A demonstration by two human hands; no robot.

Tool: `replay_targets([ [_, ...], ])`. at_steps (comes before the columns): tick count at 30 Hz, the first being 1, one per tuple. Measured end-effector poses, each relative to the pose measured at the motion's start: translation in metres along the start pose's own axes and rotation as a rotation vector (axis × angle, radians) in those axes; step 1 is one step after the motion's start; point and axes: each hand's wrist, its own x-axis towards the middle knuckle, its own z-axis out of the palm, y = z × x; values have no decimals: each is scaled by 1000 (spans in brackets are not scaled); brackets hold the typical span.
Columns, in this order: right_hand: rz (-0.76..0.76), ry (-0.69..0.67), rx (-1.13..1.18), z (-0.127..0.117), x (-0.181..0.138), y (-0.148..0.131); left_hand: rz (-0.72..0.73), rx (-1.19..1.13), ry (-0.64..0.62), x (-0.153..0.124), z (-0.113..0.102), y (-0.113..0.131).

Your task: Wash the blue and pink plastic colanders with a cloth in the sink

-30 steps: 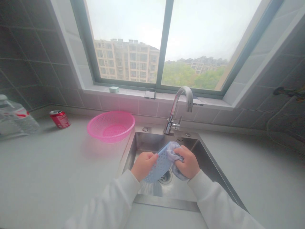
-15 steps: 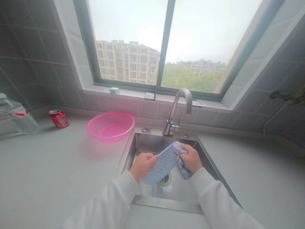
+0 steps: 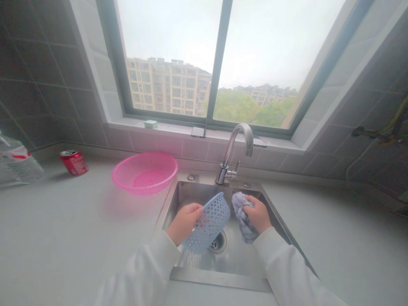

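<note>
Over the sink, my left hand grips a light blue perforated plastic basket by its rim. The basket is tilted, and its holed side shows toward the right. A crumpled pale grey-lilac cloth is bunched in my right hand, whose fingers are closed round it. A small gap separates the cloth from the basket. Beneath them the drain shows in the sink floor. My left fingers under the rim are partly hidden.
Behind the sink rises a chrome faucet. On the counter to the left are a pink perforated basket, a red can and a clear plastic bottle. A small pale green block lies on the windowsill.
The cloth has come off the basket's rim, leaving a gap between them. My left hand has turned the basket and shifted slightly left. The whole view has moved a little.
</note>
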Motion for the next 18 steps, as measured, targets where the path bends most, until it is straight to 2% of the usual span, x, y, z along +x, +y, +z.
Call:
replay_targets([
  [3,-41,33,9,-1,-1,-4,-5,-9,31,-1,2,2],
  [6,-247,14,18,1,-14,-20,-50,-51,28,-2,5,4],
  [9,-541,-117,-5,9,-44,-48,-65,-14,16,-3,8,1],
  [12,-754,-297,-58,21,-73,-72,47,155,17,-2,9,-5],
  [15,-725,-327,-54,26,-73,-75,134,289,36,-2,8,-7],
  [18,-498,-204,-22,20,-44,-52,117,303,41,-3,7,-5],
])
